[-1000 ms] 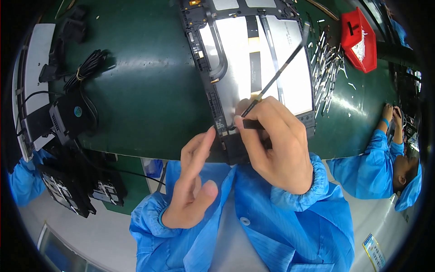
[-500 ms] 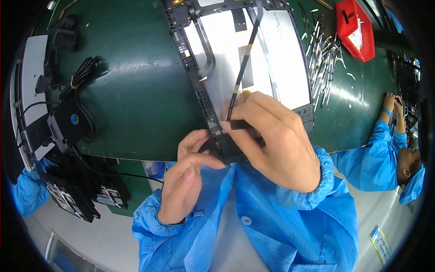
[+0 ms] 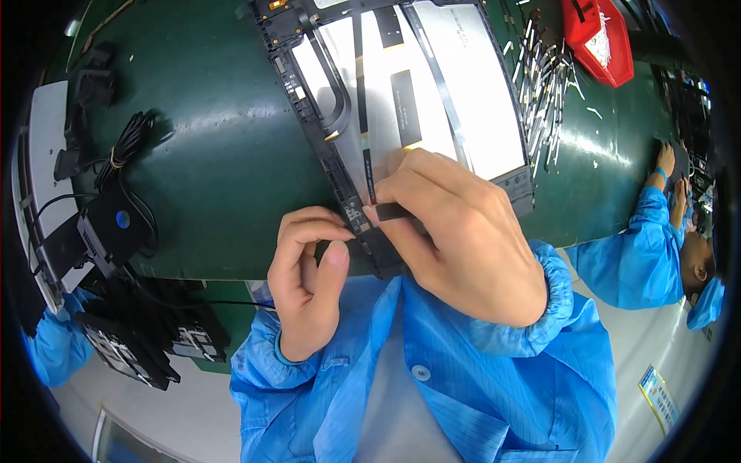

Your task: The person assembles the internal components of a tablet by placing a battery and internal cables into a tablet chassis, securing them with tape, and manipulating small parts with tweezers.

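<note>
An opened tablet-like device (image 3: 486, 85) lies before me, its silvery battery plates and black frame showing. Pinched between the thumb and forefinger of my right hand (image 3: 463, 224) is the near end of a thin black flex cable (image 3: 368, 166). That cable runs up across the silver plates. A small circuit board (image 3: 356, 216) sits at the frame's near left corner, beside the pinching fingertips. My left hand (image 3: 309, 278) is at the left edge of that corner, fingers curled but apart from the thumb, with nothing seen in it.
Many loose flex strips (image 3: 540, 100) lie right of the device, near a red bin (image 3: 598, 42) of small white pieces. A bundled black cable (image 3: 127, 147) and a black box (image 3: 116, 224) are on the left. A co-worker in blue (image 3: 641, 255) sits at the right.
The flex cable has come down and left, and now lies closer along the plates. My left hand has drawn back left, its forefinger leaving the near corner. The view has shifted slightly.
</note>
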`<act>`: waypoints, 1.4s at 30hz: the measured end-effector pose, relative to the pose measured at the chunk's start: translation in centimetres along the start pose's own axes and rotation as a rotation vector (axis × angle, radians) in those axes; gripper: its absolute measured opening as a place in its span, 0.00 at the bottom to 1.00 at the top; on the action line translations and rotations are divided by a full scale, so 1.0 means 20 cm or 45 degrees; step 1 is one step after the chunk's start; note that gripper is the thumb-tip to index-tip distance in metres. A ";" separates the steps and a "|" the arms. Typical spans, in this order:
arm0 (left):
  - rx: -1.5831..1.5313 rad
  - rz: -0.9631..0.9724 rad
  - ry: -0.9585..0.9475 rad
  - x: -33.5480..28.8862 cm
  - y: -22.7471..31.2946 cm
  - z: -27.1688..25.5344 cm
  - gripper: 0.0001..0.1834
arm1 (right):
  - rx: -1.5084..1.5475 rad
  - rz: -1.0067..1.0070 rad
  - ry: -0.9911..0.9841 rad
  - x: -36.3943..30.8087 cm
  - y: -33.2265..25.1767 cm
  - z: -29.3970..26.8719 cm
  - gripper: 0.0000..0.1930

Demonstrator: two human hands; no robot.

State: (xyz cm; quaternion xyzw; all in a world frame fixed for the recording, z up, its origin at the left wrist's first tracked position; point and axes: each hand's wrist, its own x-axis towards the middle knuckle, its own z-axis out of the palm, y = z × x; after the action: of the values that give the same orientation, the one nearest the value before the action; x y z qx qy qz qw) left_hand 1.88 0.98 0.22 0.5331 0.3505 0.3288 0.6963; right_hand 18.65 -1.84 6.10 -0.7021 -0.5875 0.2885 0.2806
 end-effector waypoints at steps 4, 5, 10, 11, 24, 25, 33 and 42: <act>0.100 0.028 0.034 0.03 0.00 0.01 0.05 | -0.003 0.009 0.007 0.00 0.00 0.01 0.08; 0.142 0.043 0.055 0.04 0.00 0.01 0.05 | -0.003 0.008 0.008 0.00 0.00 0.01 0.08; 0.243 0.041 0.085 0.09 0.01 0.02 0.07 | -0.048 0.007 0.010 0.00 0.00 0.00 0.08; 0.236 0.022 0.072 0.10 0.01 0.02 0.08 | -0.045 0.009 0.010 0.00 0.00 0.00 0.08; 0.083 -0.036 -0.070 0.14 0.01 -0.05 0.12 | 0.308 -0.232 -0.079 -0.02 0.01 0.02 0.07; 0.098 -0.040 -0.052 0.12 0.01 -0.05 0.12 | 0.281 -0.223 -0.097 -0.02 0.01 0.02 0.09; 0.249 -0.250 -0.250 -0.08 0.06 -0.15 0.11 | -0.010 -0.125 0.131 -0.04 0.00 0.06 0.10; 0.032 0.160 -0.127 0.02 0.09 -0.03 0.11 | 0.638 -0.299 0.093 -0.05 0.04 0.01 0.20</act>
State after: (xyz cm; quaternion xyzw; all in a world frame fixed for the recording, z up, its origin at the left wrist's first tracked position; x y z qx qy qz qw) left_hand 1.42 2.10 1.70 0.5786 0.2853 0.3403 0.6841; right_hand 18.97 -3.03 5.45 -0.5476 -0.5647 0.3650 0.4980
